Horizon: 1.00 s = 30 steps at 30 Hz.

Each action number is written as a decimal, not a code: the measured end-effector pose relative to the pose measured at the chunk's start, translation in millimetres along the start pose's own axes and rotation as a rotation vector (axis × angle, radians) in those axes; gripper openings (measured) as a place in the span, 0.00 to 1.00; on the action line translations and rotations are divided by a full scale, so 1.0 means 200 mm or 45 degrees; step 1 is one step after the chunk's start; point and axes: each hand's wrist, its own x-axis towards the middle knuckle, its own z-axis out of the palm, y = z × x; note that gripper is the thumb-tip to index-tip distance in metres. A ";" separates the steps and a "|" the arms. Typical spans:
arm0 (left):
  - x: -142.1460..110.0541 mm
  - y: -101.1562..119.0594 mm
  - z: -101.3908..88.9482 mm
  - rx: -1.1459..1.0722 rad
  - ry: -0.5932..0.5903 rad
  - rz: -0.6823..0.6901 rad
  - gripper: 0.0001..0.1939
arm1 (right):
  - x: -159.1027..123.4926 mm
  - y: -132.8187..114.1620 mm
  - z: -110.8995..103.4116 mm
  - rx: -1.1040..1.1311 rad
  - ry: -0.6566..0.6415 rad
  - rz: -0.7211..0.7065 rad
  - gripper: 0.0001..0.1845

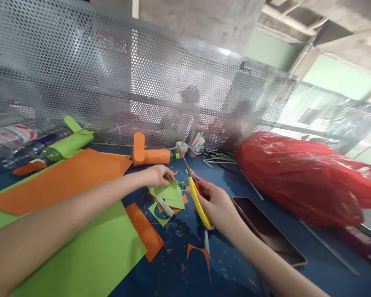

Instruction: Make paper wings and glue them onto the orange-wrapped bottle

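Blue table; left hand holding green paper, right hand gripping yellow-handled scissors.

The left hand holds a small green paper piece by its far edge, above paper scraps on a blue tabletop. The right hand grips yellow-handled scissors, blades pointing away. Beyond the left hand lies an orange-wrapped bottle; a smartphone and red plastic bag lie rightward.
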 end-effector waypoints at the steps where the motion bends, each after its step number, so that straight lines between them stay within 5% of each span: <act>1: 0.04 0.01 0.01 0.046 -0.009 0.002 0.16 | 0.01 0.01 0.00 0.008 -0.003 0.004 0.15; 9: 0.16 0.02 0.03 0.271 -0.128 0.037 0.15 | 0.02 0.02 -0.03 0.018 0.014 0.005 0.17; 17: 0.17 -0.02 0.04 0.175 -0.161 0.056 0.16 | 0.03 0.04 -0.04 -0.037 0.043 -0.035 0.17; 30: 0.14 -0.15 -0.07 0.198 0.285 0.128 0.16 | 0.02 0.02 -0.02 -0.322 0.022 -0.128 0.19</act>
